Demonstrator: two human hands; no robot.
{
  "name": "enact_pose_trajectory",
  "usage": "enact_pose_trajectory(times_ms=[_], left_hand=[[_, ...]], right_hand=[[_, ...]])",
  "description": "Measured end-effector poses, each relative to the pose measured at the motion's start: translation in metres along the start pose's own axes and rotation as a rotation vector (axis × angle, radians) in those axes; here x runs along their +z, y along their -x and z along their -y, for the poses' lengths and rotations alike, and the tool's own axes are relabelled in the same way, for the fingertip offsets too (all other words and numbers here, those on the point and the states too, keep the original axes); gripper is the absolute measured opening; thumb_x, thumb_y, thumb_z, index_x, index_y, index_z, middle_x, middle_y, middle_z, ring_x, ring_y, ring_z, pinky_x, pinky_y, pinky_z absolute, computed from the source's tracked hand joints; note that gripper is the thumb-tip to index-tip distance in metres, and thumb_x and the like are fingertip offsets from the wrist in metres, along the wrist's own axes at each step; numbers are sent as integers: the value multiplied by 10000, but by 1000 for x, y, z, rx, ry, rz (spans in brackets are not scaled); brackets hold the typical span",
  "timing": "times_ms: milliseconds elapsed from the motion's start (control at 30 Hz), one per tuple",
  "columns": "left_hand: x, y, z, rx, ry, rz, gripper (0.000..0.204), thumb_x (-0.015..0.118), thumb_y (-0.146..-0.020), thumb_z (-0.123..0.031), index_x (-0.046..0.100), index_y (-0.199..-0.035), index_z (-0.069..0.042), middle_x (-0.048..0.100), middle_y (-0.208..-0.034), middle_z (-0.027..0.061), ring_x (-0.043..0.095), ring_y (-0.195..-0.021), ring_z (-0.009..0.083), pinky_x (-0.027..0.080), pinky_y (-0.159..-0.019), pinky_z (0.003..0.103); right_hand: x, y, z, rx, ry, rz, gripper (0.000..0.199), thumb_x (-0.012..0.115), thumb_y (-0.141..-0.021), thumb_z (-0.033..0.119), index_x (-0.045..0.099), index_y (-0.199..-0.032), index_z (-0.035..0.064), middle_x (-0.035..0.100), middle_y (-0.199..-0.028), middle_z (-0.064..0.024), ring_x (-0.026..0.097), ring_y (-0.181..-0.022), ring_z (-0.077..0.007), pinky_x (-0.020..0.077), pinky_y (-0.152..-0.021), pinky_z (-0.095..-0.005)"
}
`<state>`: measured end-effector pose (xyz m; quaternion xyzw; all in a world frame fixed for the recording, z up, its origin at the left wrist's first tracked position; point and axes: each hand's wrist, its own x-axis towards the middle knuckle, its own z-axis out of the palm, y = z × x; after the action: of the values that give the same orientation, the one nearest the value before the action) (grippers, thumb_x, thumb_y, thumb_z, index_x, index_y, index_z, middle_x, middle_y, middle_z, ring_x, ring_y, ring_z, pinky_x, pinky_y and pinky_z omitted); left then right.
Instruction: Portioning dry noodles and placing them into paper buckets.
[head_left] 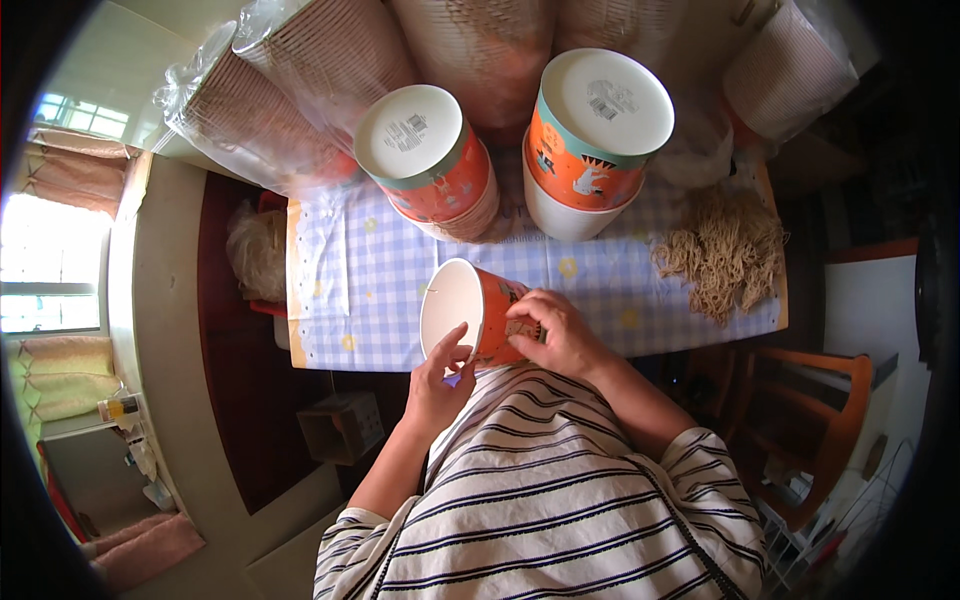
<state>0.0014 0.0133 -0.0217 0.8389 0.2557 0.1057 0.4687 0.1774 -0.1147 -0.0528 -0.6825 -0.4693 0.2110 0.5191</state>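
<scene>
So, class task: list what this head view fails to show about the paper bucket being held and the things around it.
- Paper bucket: its base is hidden by the right hand.
- Left hand: its fingertips are inside the rim, so the grip is unclear.
- Wrapped bucket stacks: cut off by the top edge and blurred by plastic.

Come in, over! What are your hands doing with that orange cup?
Both hands on orange paper cup, tipped sideways. Right hand grips its side; left hand at rim. Cup stacks beyond, clear.
</scene>
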Motion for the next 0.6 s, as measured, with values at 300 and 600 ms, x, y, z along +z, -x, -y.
enact_pose_trajectory(times_ms=[300, 600], left_hand=[[-8, 2, -2, 169, -41, -134, 454, 610, -746, 97, 575, -1161, -85, 662, -874, 108, 658, -799, 223, 522, -692, 302], [-35, 11, 0, 479, -141, -161, 350, 611, -675, 116, 635, -963, -83, 666, -854, 37, 639, -771, 205, 467, -746, 327]], right_hand=[[-22, -1, -68, 989, -775, 166, 620, 579, -818, 578, 554, -1147, 54, 618, -1020, -72, 610, -838, -180, 491, -715, -349], [-34, -5, -67, 891, -1045, 207, 277, 601, -887, 324, 559, -1020, 84, 641, -904, -34, 623, -738, -147, 514, -640, -282]])
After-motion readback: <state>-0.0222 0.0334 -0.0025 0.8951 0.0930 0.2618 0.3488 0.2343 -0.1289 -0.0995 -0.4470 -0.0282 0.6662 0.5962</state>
